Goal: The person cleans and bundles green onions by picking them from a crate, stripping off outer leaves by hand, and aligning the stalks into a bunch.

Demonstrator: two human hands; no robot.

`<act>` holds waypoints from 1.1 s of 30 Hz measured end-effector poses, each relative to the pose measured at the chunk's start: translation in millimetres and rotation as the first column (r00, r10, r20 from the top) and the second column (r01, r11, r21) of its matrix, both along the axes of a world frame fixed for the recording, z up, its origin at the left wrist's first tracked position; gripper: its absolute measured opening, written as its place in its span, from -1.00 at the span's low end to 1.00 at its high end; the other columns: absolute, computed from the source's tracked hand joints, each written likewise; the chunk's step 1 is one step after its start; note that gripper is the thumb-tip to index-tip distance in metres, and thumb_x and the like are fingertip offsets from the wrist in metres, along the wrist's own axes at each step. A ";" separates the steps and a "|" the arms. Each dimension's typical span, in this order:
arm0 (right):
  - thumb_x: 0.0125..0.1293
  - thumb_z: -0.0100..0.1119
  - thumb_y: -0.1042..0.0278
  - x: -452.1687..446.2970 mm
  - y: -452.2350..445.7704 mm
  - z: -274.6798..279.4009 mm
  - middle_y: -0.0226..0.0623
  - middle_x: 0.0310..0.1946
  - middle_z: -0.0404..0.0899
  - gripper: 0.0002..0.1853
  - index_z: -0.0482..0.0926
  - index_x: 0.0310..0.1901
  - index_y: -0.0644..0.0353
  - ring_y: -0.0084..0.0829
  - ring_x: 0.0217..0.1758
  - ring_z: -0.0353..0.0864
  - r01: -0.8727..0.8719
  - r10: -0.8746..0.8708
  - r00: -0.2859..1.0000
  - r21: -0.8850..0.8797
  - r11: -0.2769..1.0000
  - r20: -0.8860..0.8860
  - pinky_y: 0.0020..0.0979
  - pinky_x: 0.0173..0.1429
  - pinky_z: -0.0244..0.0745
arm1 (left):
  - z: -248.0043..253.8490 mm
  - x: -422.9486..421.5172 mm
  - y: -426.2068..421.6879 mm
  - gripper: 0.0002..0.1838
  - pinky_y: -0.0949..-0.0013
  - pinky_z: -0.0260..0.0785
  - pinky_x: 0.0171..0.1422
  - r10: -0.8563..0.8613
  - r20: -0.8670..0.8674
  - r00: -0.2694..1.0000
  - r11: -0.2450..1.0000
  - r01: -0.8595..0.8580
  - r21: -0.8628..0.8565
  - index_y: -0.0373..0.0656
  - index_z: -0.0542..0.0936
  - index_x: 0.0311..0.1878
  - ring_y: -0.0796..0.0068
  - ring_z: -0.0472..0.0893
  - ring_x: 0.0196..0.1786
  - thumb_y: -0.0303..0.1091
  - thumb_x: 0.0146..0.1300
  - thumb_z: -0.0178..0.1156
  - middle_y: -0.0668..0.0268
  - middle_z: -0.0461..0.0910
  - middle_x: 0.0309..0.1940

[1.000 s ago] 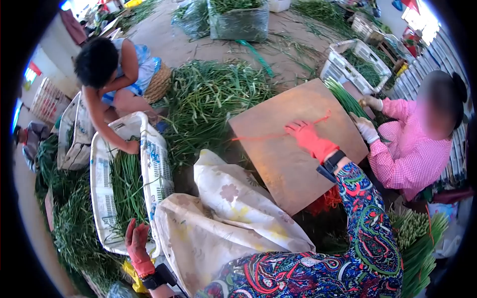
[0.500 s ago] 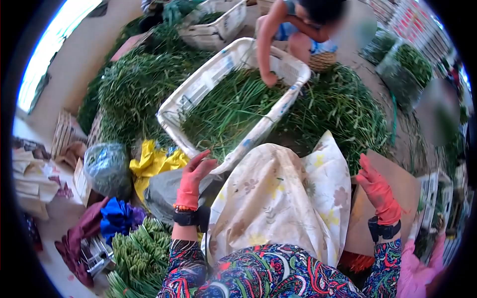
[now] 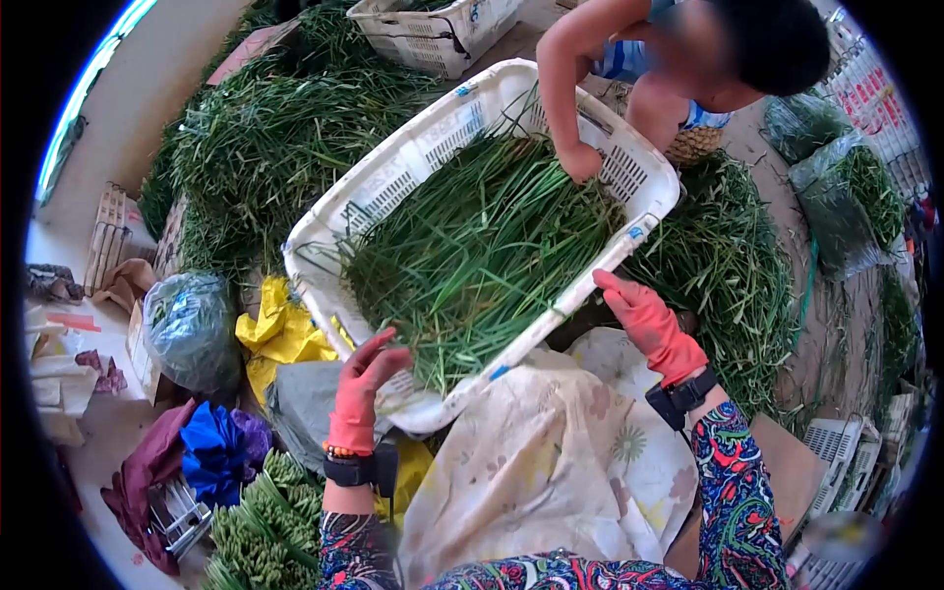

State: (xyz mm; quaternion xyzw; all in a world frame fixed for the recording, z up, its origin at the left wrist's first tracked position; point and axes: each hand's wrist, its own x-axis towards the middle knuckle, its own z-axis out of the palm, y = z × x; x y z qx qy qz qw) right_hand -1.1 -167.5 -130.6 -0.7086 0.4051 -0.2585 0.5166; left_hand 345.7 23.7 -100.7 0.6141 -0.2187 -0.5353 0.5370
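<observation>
A white plastic crate (image 3: 454,98) sits in front of my knees, filled with long green grass-like stalks (image 3: 492,236). My left hand (image 3: 364,382), in a pink glove, is at the crate's near left corner, fingers apart and slightly bent, with nothing in them. At the near right rim is my gloved right hand (image 3: 649,329), fingers stretched toward the edge and holding nothing; whether the fingertips touch it I cannot tell. A floral cloth (image 3: 551,452) covers my lap. Another person's hand (image 3: 580,162) reaches into the far right of the crate.
Heaps of loose greens (image 3: 265,147) lie left and right of the crate. A second white crate (image 3: 442,39) stands behind. At left are a stuffed plastic bag (image 3: 192,329), a yellow sack (image 3: 285,329), and bundled green stalks (image 3: 261,531). Bagged greens (image 3: 851,197) stand at right.
The crate appears nearer and larger in view. My right hand has moved left and up to the crate's rim. My left hand stays by the near left corner.
</observation>
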 end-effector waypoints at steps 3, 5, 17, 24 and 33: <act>0.27 0.01 0.30 19.4 -43.7 -9.1 -0.27 -0.20 0.59 -0.69 0.48 0.02 0.17 -0.45 -0.07 0.53 -0.024 0.013 0.997 -0.157 0.987 -0.073 -0.46 0.10 0.30 | -3.5 4.7 -67.4 -0.60 0.40 0.38 0.08 -0.067 0.127 0.990 0.998 0.066 0.013 -0.26 0.36 0.15 0.39 0.57 -0.11 -0.40 0.25 0.00 0.18 0.57 -0.19; 0.26 0.00 0.25 22.5 -69.1 -23.1 -0.32 -0.21 0.60 -0.71 0.50 -0.04 0.15 -0.45 -0.08 0.53 -0.104 0.027 0.976 -0.350 0.931 -0.218 -0.41 0.15 0.25 | -1.9 -6.2 -109.9 -0.61 0.42 0.38 0.07 -0.120 0.176 0.977 0.991 0.128 -0.035 -0.26 0.37 0.15 0.40 0.57 -0.11 -0.41 0.25 0.00 0.19 0.58 -0.19; 0.25 0.02 0.09 -13.5 -180.2 -79.2 -0.39 -0.49 0.63 -0.68 0.61 -0.31 0.20 -0.55 -0.40 0.54 0.125 -0.215 0.932 -0.298 0.946 -0.292 -0.45 0.26 0.07 | -143.9 -143.4 -247.8 -0.25 0.32 0.36 0.01 -0.638 0.704 0.312 0.683 0.651 0.331 -0.17 0.15 0.28 0.23 0.51 -0.07 -0.17 0.02 0.18 0.05 0.49 -0.10; 0.24 -0.03 0.24 -10.6 -174.9 -69.6 -0.49 -0.67 0.54 -0.78 0.62 -0.36 0.09 -0.60 -0.54 0.48 0.101 -0.196 0.944 -0.331 0.938 -0.266 -0.44 0.25 0.09 | -219.2 -195.4 -296.0 0.14 -0.14 -0.02 0.27 -0.721 0.689 -0.078 0.600 0.428 0.676 0.12 -0.24 0.39 -0.12 -0.04 0.35 -0.11 -0.17 0.35 -0.01 -0.04 0.33; 0.23 -0.03 0.27 -13.8 -176.2 -66.9 -0.49 -0.66 0.53 -0.82 0.61 -0.34 0.03 -0.53 -0.49 0.51 0.018 -0.171 0.925 -0.411 0.912 -0.338 -0.44 0.21 0.14 | -271.3 -202.9 -313.6 -0.08 -0.03 0.26 -0.01 -0.652 0.725 -0.223 0.662 0.299 0.687 0.32 -0.19 0.38 0.00 0.31 0.10 -0.43 0.03 0.11 0.08 0.25 0.10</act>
